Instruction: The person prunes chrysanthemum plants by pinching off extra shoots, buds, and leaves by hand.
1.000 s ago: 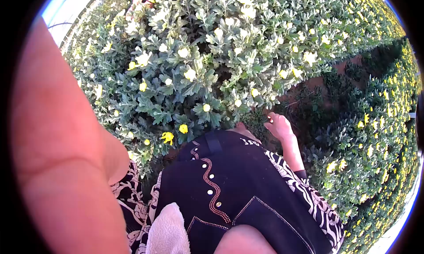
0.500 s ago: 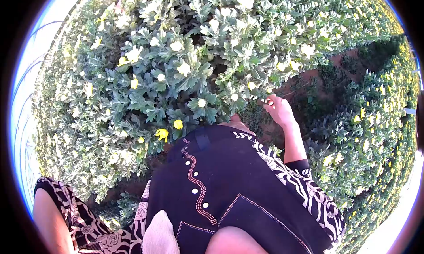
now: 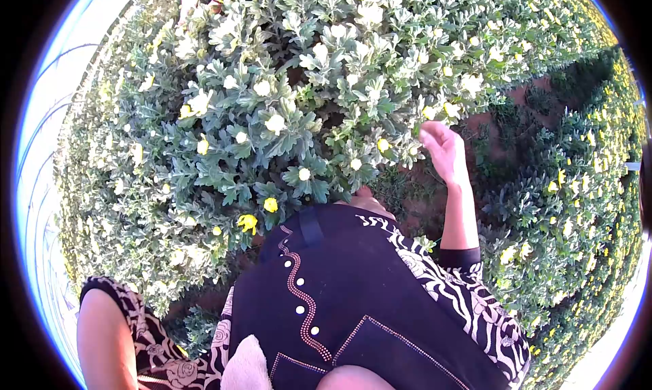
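Observation:
My right hand (image 3: 445, 147) is raised at the edge of the chrysanthemum-like plants (image 3: 278, 145), just below a pale yellow flower (image 3: 428, 112). Its fingers are curled together and slightly blurred, so whatever they may hold is hidden. A yellow bud (image 3: 384, 145) stands to the left of that hand. At the lower left, my left forearm (image 3: 105, 336) comes out of a black and cream patterned sleeve and runs out of the picture, with the hand outside the view. Fuller yellow flowers (image 3: 247, 223) grow in front of my dark top (image 3: 319, 274).
Brown soil (image 3: 482, 132) shows in a shaded furrow to the right, with another flowering row (image 3: 570, 200) beyond it. Skin and something red (image 3: 216, 3) appear among leaves at the top, not clear what. Thin curved bars (image 3: 44, 139) line the far left.
My right hand has moved up and slightly right, toward the pale yellow flower. The left forearm has shifted right in the picture, and the view has tilted a little.

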Motion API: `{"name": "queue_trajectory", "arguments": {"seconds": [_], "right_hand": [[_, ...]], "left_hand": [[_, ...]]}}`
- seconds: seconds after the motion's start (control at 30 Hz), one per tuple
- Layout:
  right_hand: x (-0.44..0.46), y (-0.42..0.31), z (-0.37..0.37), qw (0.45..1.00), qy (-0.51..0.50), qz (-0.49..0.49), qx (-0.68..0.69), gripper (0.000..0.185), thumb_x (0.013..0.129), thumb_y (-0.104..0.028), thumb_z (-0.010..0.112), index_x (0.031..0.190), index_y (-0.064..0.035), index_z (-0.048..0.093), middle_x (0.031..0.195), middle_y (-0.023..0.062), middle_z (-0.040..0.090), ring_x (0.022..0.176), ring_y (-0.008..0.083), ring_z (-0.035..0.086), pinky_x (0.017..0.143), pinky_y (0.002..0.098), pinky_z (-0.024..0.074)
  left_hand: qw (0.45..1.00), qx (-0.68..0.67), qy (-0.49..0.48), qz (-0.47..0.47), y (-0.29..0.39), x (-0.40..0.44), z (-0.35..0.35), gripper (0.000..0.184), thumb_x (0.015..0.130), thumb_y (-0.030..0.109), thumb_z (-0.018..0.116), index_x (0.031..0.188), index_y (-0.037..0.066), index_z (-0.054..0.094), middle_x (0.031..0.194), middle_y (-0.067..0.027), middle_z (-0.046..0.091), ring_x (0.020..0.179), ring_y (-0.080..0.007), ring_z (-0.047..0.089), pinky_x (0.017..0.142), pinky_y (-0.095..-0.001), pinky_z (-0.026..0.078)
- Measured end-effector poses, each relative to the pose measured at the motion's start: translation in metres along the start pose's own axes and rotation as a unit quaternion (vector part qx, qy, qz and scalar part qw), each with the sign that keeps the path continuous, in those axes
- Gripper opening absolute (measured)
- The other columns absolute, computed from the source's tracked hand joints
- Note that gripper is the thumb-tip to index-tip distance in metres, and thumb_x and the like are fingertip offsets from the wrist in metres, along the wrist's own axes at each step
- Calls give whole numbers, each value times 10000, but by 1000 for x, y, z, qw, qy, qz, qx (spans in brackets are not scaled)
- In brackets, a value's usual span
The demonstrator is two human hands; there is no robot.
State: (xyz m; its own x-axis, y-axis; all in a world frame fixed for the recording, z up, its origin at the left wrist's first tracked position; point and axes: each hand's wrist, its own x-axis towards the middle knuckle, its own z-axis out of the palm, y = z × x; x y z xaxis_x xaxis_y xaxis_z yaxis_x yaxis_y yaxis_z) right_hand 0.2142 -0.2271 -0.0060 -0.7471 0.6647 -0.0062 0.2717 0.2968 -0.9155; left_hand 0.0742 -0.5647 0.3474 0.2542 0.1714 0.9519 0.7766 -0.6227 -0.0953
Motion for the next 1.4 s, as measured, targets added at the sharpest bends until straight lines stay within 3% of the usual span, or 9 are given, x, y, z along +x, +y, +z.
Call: {"name": "queue_trajectory", "arguments": {"seconds": [0.17,0.27,0.43,0.63,0.8,0.97,1.03,1.3,1.4], "right_hand": [[114,1,0,994,87,-69,11,267,940,-187,547,1135,-26,630,1036,132,690,954,197,656,860,304,491],[184,35,17,999,9,-53,9,243,937,-137,529,1143,-43,617,1052,48,664,865,125,596,736,265,497],[214,14,27,977,-194,-18,82,331,899,-53,526,1226,-49,579,1130,75,654,980,136,610,782,244,481],[227,30,47,942,-334,-4,-3,179,896,-135,635,1032,-18,645,792,-57,589,658,42,469,632,222,448],[226,38,56,927,-290,169,166,469,876,-166,645,1282,44,535,1129,133,639,840,184,642,516,271,563],[225,51,64,933,-239,208,172,196,904,-165,605,1061,-55,648,890,4,661,736,103,618,501,261,546],[225,48,57,912,-294,210,195,603,849,-192,663,1344,71,440,1268,189,558,1014,246,619,556,308,597],[221,35,59,919,-285,246,119,415,810,-293,697,1180,-111,649,1151,103,651,960,211,647,571,342,587],[229,46,60,942,-197,115,-248,363,782,-290,714,1094,-107,683,995,56,704,821,197,683,579,295,564]], "left_hand": [[985,-48,157,-49,-19,19,19,247,962,182,502,1156,52,580,1227,-71,613,1294,-263,447,968,-381,446],[878,-191,208,-387,-69,-60,68,489,962,366,474,1207,-53,528,1242,-236,552,1130,-404,573,903,-413,504],[741,-91,2,-665,-158,-195,178,162,934,31,545,1043,-43,639,1002,-84,669,912,-131,620,834,-267,481],[722,52,-343,-598,-205,-254,216,139,880,44,534,975,2,626,813,-129,620,750,-190,594,706,-300,473],[624,110,-484,-604,-228,-263,235,200,791,42,517,965,-38,574,955,-255,640,940,-400,622,844,-469,490],[637,153,-358,-665,-245,-300,248,235,779,35,557,1003,-22,600,965,-235,653,916,-384,638,809,-446,507],[675,59,-343,-651,-252,-303,245,296,796,26,626,1091,55,631,833,-118,667,739,-198,641,671,-314,498],[636,-61,-240,-731,-254,-319,246,146,749,77,704,879,9,698,670,-111,654,578,-172,634,581,-310,503],[606,-70,-200,-766,-253,-323,245,111,785,33,675,887,-7,685,733,-97,658,607,-148,642,570,-286,509]]}}
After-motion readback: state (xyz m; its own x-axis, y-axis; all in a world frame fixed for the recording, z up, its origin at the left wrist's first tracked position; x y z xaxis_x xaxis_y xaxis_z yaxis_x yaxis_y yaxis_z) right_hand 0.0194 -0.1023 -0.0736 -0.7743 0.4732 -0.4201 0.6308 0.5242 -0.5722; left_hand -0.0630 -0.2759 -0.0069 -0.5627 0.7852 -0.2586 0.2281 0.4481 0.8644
